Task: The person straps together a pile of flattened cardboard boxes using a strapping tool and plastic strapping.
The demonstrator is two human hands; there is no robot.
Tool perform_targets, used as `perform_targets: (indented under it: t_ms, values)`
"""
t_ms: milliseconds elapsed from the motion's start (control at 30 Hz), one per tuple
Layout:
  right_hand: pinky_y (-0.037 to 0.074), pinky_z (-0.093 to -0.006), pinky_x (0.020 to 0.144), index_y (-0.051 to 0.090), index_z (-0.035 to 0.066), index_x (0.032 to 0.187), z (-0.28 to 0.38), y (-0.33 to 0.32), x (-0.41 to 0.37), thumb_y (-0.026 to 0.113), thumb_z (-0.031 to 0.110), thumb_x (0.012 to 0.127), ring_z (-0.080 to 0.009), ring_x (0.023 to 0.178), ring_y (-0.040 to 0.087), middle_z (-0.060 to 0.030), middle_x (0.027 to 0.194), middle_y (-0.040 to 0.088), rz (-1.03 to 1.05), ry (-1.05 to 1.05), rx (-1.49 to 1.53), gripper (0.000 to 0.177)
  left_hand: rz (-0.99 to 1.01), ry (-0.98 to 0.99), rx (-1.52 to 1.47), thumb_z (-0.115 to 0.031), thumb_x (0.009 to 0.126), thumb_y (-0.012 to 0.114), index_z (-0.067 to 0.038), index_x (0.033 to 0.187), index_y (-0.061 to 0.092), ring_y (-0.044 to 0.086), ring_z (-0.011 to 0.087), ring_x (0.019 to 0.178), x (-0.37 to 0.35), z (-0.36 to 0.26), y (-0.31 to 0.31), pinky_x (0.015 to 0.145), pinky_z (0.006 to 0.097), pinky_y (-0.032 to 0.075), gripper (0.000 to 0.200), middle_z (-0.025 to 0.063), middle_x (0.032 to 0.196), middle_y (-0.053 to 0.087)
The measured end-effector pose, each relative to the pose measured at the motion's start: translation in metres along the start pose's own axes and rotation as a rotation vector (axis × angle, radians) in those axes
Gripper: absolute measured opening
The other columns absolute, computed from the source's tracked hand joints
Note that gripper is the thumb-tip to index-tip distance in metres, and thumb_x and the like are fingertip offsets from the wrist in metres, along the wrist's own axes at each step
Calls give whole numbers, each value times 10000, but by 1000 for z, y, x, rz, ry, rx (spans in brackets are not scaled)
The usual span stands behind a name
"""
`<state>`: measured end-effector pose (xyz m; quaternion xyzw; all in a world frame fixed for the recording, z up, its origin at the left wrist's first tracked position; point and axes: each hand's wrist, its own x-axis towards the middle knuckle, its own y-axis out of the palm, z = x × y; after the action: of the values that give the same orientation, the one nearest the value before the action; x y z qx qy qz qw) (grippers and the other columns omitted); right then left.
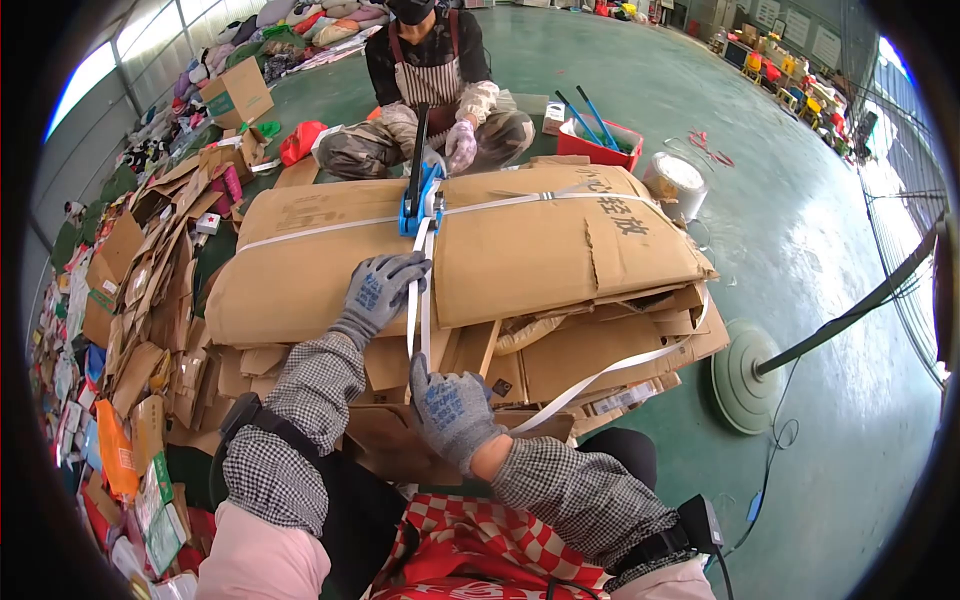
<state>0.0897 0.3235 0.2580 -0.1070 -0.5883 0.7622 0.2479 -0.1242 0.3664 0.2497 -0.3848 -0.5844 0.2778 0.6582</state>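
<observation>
In front of me lies a stack of flattened cardboard boxes [340, 285] with a white packing strap [505, 202] running across its top. A blue strapping tool with a black handle [420, 200] sits on the strap, and two strap lengths come from it toward me. My left hand [380, 290], in a grey glove, is closed at these lengths just below the tool. Lower down, my right hand [452, 412], gloved too, is closed with its thumb up against the strap. Another loop of strap hangs at the stack's right side.
A co-worker [430, 85] in a striped apron sits across the stack, gloved hands near the tool. Beyond are a red bin [610, 145] with blue-handled cutters and a white bucket [676, 185]. Loose cardboard [165, 270] piles up left. A green stand base [745, 375] stands right.
</observation>
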Motion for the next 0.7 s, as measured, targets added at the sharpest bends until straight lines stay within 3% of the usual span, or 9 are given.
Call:
perform_targets:
  t_ms: [300,367,400,433,500,533,600,700]
  values:
    - [460,-357,630,359,-51,1258,3,4,1,526,286,809,-239,627,632,-97,739,640,-21,0,-64,586,-49,41,16,-160,737,625,-175,1030,614,574,232,906,0,1,1,794,363,446,293,12,1098,599]
    - [460,-353,580,374,-50,1242,6,4,6,518,259,818,-231,595,629,-104,728,636,54,32,-15,544,1,3,62,-141,713,621,-161,1025,622,577,231,896,0,0,-2,786,368,445,313,22,1038,612]
    - [421,-382,390,408,-51,1226,7,12,9,541,128,776,-203,525,618,-43,758,633,30,-3,-103,503,-10,40,-11,-112,705,602,-140,1029,622,578,253,901,3,-1,-3,801,379,438,326,49,1041,614]
    - [408,-381,361,459,-40,1189,9,10,9,542,110,770,-199,555,618,-57,788,633,22,-6,-183,453,17,5,0,-88,694,582,-121,1037,619,571,280,928,4,-4,-5,814,389,435,347,74,1078,605]
    - [395,-342,370,525,-43,1134,8,38,15,535,95,776,-181,572,582,-87,856,607,-105,-74,-305,383,12,38,-23,-74,699,565,-92,1050,612,546,302,997,-1,4,3,866,401,409,355,102,1122,588]
    - [392,-340,388,505,-52,1158,11,36,19,535,94,774,-182,597,580,-82,900,602,41,-35,-310,411,8,32,-27,-86,712,566,-82,1045,612,542,306,995,1,-2,0,878,401,398,336,110,1126,585]
    - [401,-343,421,499,-53,1167,12,36,19,546,105,767,-186,654,596,-76,918,601,87,-24,-218,432,-5,48,-29,-122,761,560,-68,1035,606,533,310,1001,-2,4,7,887,400,385,283,119,1126,583]
    - [410,-348,456,488,-50,1180,10,54,23,556,121,761,-188,676,605,-72,889,613,-37,-51,-206,458,19,52,-41,-121,784,545,-53,1038,593,523,307,1028,-1,6,8,900,399,374,268,125,1131,578]
